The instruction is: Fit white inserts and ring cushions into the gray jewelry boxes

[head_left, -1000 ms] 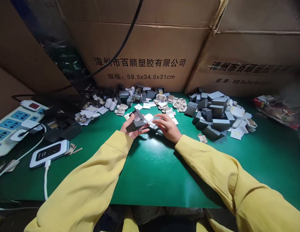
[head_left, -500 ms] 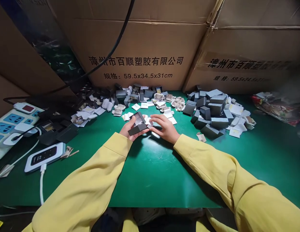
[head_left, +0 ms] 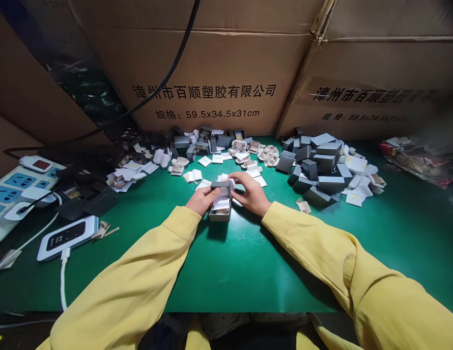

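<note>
Here, grey box point(head_left: 219, 217) between fingers point(head_left: 212, 194).

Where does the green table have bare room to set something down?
Widest patch: the table between the left sleeve and right sleeve, nearer the wearer than the open box. Another: right of the rightmost white papers, nearer than the plastic bag. Crowded: the strip along the cartons, packed with grey boxes, and the left end, with the power strip and white device.

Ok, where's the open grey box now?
Near the centre of the head view, the open grey box is in the left hand, over the green tabletop, with the right hand by its right side.
</note>
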